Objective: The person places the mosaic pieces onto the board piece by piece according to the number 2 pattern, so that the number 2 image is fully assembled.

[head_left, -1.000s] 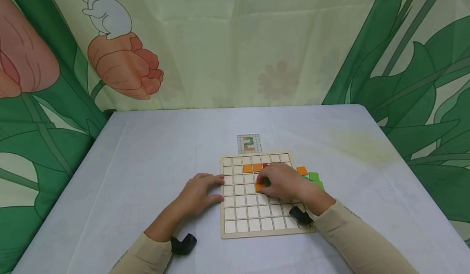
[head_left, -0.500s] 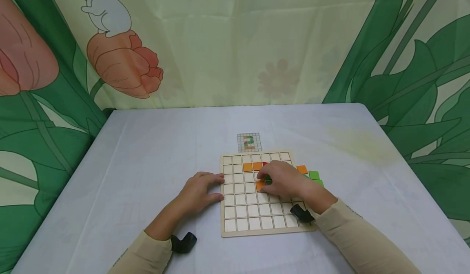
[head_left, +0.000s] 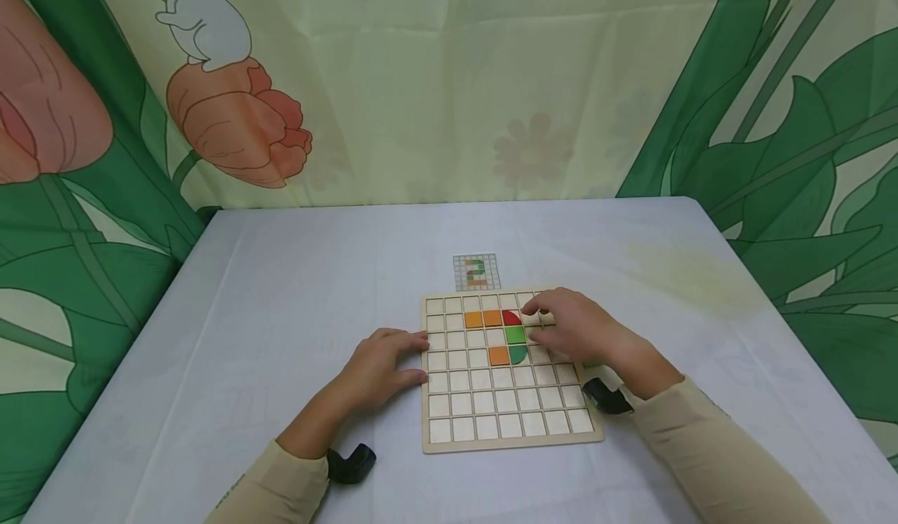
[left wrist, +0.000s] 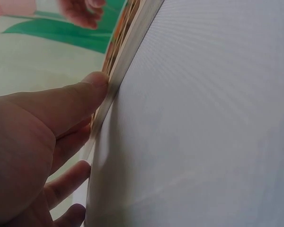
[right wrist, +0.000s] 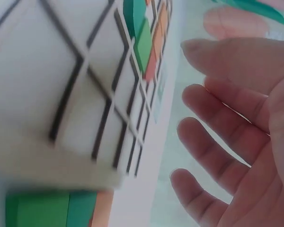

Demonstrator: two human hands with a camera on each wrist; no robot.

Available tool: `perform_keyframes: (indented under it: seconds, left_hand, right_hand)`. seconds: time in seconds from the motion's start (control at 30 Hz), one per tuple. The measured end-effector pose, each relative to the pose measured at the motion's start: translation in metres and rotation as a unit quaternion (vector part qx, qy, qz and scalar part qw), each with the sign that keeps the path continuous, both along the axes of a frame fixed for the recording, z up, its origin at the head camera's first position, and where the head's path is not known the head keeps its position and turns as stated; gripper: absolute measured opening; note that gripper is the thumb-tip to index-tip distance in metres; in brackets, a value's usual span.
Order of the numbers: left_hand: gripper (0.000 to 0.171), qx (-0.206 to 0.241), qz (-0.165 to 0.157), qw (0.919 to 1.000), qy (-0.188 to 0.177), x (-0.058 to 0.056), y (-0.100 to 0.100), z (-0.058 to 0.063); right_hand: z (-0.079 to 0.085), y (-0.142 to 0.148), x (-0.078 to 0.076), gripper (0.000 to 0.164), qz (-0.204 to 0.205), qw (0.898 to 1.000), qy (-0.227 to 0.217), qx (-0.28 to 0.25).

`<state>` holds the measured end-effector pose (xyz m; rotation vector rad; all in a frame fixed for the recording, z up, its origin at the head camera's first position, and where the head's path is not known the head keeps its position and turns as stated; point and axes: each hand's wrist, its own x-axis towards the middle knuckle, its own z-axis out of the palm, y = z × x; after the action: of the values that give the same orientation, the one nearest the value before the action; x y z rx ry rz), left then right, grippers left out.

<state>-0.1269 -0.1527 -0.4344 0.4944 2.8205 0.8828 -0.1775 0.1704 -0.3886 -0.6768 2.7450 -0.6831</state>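
A wooden grid board lies on the table. Its upper cells hold two orange square tiles, a rounded red tile, a light green square, a rounded dark green tile and a third orange square. My left hand touches the board's left edge with extended fingers; in the left wrist view the thumb presses on the rim. Above the board's right side hovers my right hand. Its fingers are relaxed and hold nothing in the right wrist view.
Behind the board lies a small gridded pattern card with a coloured figure. Loose green, teal and orange tiles lie beyond the board's right edge, mostly hidden by the right hand in the head view.
My right hand has lifted off the tiles and moved right, uncovering the red, light green and dark green tiles. The left hand has stayed at the board's edge.
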Motion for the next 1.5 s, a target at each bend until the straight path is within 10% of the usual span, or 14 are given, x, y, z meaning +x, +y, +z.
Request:
perform_keyframes:
  seconds: [1.07,1.5]
  left_hand:
    - [0.042,0.01,-0.002,0.9999,0.0,0.002,-0.002,0.002]
    - [0.042,0.002,0.0,1.0,-0.004,0.002,-0.001,0.002]
  right_hand:
    - [-0.017,0.075,0.014,0.034,-0.115,0.993,-0.008,0.031]
    - [-0.018,0.068,0.016,0.023,-0.09,0.996,-0.003,0.026]
